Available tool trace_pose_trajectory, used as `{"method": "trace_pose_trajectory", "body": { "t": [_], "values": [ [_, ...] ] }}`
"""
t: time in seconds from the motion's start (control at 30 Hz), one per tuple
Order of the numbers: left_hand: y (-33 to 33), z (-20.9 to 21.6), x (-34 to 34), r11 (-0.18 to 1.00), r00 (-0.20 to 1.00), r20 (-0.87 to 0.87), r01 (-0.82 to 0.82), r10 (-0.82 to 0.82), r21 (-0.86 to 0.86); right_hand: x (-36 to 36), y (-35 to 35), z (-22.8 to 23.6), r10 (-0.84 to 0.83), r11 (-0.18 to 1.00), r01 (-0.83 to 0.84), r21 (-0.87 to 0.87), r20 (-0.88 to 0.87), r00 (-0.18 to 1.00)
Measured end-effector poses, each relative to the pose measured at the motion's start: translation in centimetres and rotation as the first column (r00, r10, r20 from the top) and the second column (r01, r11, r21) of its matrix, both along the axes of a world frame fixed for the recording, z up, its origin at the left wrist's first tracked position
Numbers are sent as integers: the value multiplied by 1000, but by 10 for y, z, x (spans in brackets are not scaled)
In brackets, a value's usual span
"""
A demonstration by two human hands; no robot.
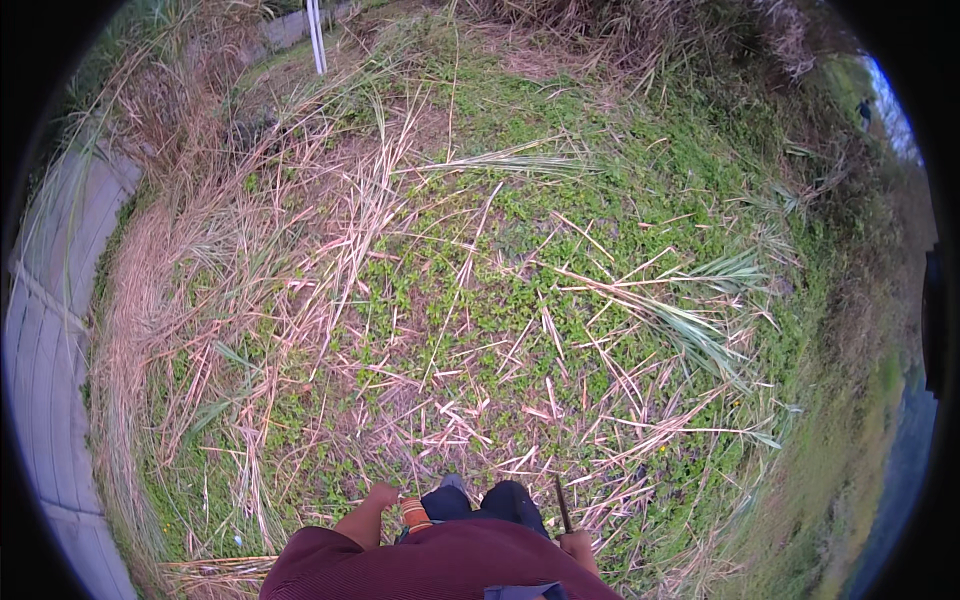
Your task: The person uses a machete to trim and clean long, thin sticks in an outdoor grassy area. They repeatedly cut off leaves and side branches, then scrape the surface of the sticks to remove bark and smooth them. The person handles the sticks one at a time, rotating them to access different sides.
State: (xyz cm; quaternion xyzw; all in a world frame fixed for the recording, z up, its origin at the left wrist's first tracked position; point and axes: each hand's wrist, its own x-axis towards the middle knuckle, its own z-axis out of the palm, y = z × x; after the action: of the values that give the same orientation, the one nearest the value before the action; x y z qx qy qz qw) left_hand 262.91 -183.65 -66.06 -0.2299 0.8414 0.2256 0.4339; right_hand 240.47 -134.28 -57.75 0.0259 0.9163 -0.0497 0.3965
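My right hand [577, 543] is closed round the lower end of a long, narrow dark machete [563, 503], which points up and away from me at my right side. Its handle is mostly hidden by the fingers. At my left side, my left hand [382, 494] hangs with its fingers curled in, and nothing shows in it. An orange striped item [415, 514] sits at my waist, just right of that hand. Cut stalks [455, 428] lie scattered on the ground in front of my feet.
Leafy cut canes [680, 318] lie to the right, and a heap of dry stalks [350, 240] to the left. Tall dry grass [640, 40] stands at the back. A paved path [55, 350] runs along the far left, and a white post [317, 40] rises behind.
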Motion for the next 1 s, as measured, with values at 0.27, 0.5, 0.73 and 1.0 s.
{"method": "trace_pose_trajectory", "body": {
  "t": [0.27, 0.5, 0.73, 1.0],
  "values": [
    [-17, 47, -278, 999, 974, -224, 37, -45, -37, -43, -2, -40, -627, 773, 632, 54, -89, 774],
    [-37, 21, -434, 511, 617, 43, -687, 786, 516, -194, -117, -8, -681, 689, 719, -97, 254, 687],
    [-62, 94, -621, 973, 961, -158, 230, -229, -11, -309, -28, 13, -892, 400, 915, 42, 248, 379],
    [-65, 93, -845, 935, 878, -324, -349, 352, 69, -631, -14, 91, -668, 744, 665, 57, 38, 744]
  ]
}}
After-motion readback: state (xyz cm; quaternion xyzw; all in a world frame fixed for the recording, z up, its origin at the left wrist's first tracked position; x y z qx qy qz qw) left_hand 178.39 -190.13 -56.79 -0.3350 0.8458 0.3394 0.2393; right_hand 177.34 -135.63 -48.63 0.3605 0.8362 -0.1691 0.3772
